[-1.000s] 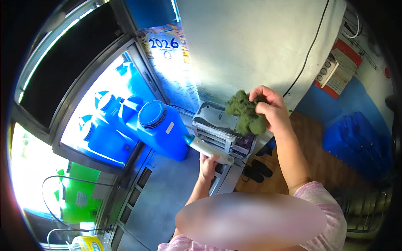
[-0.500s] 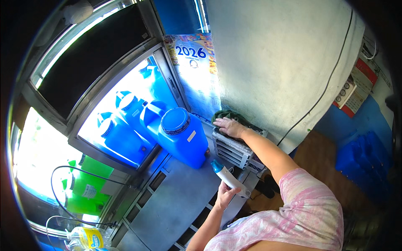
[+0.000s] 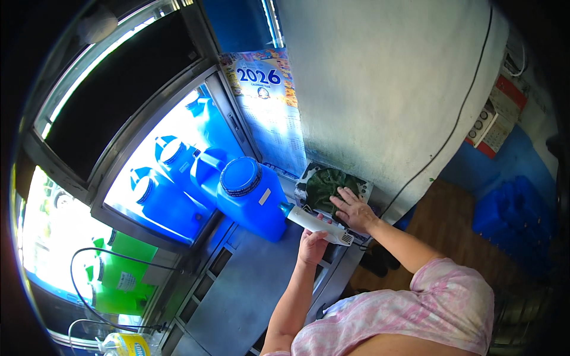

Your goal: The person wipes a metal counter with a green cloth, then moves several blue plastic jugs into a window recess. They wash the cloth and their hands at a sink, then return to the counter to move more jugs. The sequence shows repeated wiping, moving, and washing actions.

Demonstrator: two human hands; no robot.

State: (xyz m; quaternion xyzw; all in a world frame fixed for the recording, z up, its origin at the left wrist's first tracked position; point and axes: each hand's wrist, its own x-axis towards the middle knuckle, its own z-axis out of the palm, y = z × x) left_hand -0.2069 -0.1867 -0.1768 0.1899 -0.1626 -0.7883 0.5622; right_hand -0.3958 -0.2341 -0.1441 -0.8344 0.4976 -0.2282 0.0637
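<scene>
On green cloth (image 3: 323,185), right hand (image 3: 354,212) splayed open; left hand (image 3: 312,246) curled round a white device (image 3: 309,221).

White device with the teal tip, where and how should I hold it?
Probably around the middle of its slim white body, from your near side, as your left hand does: it slants across that forearm's line, and this grip leaves the teal tip uncovered.

The head camera (wide fisheye) looks down on left hand (image 3: 313,245) and right hand (image 3: 352,210).

Left grip (image 3: 313,246) curled firmly, right grip (image 3: 356,212) palm-down, fingers (image 3: 347,196) spread, both forearms (image 3: 293,293) bare
</scene>
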